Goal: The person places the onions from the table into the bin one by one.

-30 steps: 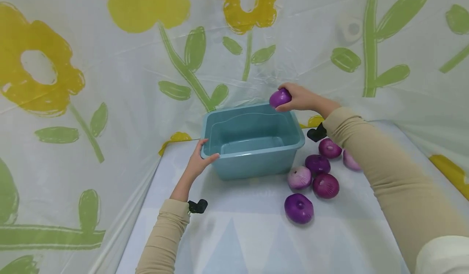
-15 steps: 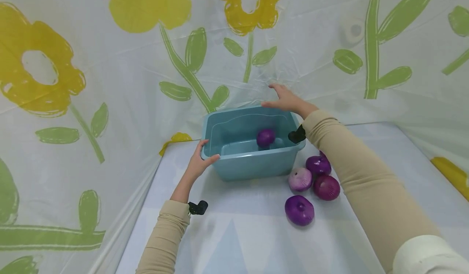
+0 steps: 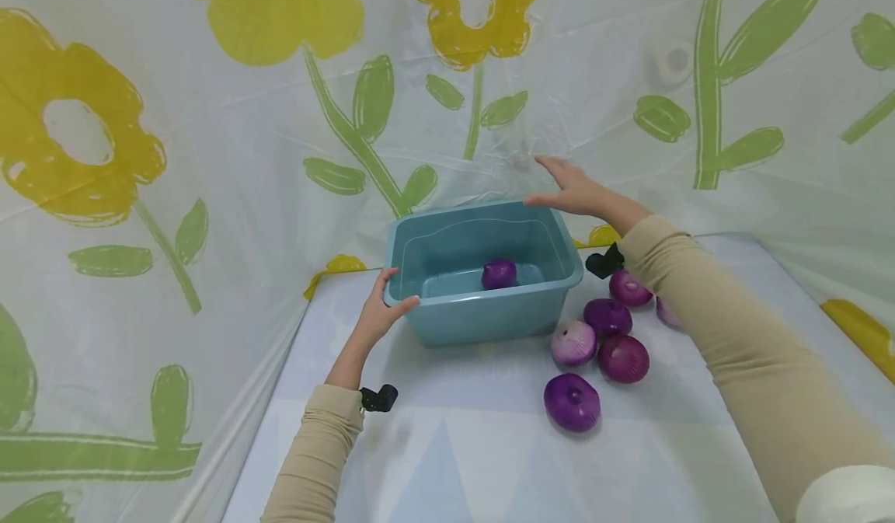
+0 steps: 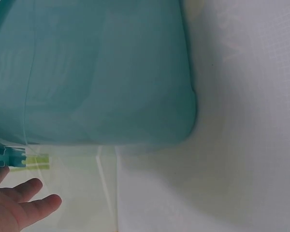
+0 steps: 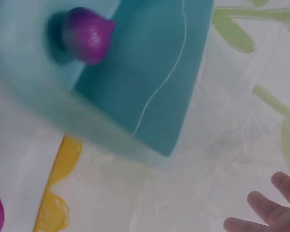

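A teal plastic basin (image 3: 489, 317) stands against the back of the table, and one purple onion (image 3: 499, 273) lies on its floor. At the basin's left front corner my left hand (image 3: 377, 309) rests on the rim, with thumb and index finger spread along it. Its other fingers (image 4: 41, 205) show fairly straight below the basin wall in the left wrist view. My right hand (image 3: 573, 190) hovers near the back right corner of the basin, thumb and fingers apart and holding nothing. Its fingertips (image 5: 258, 203) show spread in the right wrist view.
Several red and purple onions lie right of the basin, among them a pale one (image 3: 573, 343), a dark red one (image 3: 623, 358) and a purple one (image 3: 572, 402) nearest the front. Behind rises a flower-printed curtain (image 3: 245, 196).
The right hand let go of the purple onion, which dropped into the basin and settled on its floor. After moving left, that hand has drawn back to the right. The left hand stays put.
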Demonstrator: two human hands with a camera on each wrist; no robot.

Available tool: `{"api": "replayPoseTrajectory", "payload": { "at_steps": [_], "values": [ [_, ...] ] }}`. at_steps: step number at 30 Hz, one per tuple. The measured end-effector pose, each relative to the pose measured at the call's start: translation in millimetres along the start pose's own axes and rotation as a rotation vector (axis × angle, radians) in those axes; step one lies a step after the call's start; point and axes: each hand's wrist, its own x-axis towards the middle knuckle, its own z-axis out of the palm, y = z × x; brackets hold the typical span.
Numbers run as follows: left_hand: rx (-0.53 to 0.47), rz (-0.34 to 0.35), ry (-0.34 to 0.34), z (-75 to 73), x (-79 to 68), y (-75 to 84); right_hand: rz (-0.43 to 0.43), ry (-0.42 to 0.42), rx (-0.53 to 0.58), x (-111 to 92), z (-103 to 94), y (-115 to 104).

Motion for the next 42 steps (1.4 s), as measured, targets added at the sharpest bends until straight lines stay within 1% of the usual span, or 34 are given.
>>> {"api": "replayPoseTrajectory", "payload": {
  "at_steps": [5,7,9,12,15,18,21,23,26,30,32,34,38,40,42],
  "values": [
    [-0.009,0.005,-0.001,1.9,-1.1,-0.8,-0.067,0.034,-0.013,-35.1,-1.2,16.5],
    [-0.010,0.008,-0.002,1.7,-1.4,-0.6,-0.086,0.055,-0.007,-51.6,2.3,23.9],
    [-0.009,0.010,-0.004,1.4,-1.6,-0.4,-0.086,0.079,0.006,-67.8,8.5,32.8],
    [-0.014,0.006,-0.002,0.9,-2.4,-0.5,-0.059,0.100,0.036,-91.1,21.1,47.6],
    [-0.017,-0.001,-0.001,1.4,-4.0,0.7,-0.030,0.120,0.066,-113.7,38.2,66.5],
    [-0.017,-0.007,-0.005,2.7,-5.4,1.1,0.022,0.107,0.094,-134.7,58.5,85.1],
    [-0.019,-0.003,-0.007,4.1,-6.4,0.7,0.067,0.077,0.099,-152.4,79.4,99.4],
    [-0.021,0.002,-0.002,4.9,-6.9,0.3,0.076,0.067,0.094,-161.6,92.6,106.9],
    [-0.019,0.013,0.006,5.9,-8.1,0.3,0.048,0.078,0.093,-173.6,110.3,116.1],
    [-0.019,0.021,0.005,6.7,-8.2,1.1,-0.024,0.140,0.082,-187.4,129.3,125.8],
    [-0.021,0.024,0.003,6.8,-7.9,1.4,-0.038,0.165,0.066,-193.5,136.7,129.2],
    [-0.020,0.023,0.005,6.8,-7.6,1.5,-0.036,0.174,0.055,-198.0,142.6,131.9],
    [-0.018,0.025,0.013,6.8,-7.1,0.6,0.003,0.140,0.062,-203.5,151.3,135.2],
    [-0.018,0.022,0.018,6.9,-7.3,0.1,0.008,0.121,0.078,-205.1,154.9,136.3],
    [-0.018,0.024,0.015,6.8,-7.9,-0.1,0.003,0.124,0.094,-205.9,159.5,138.0]
  ]
}}
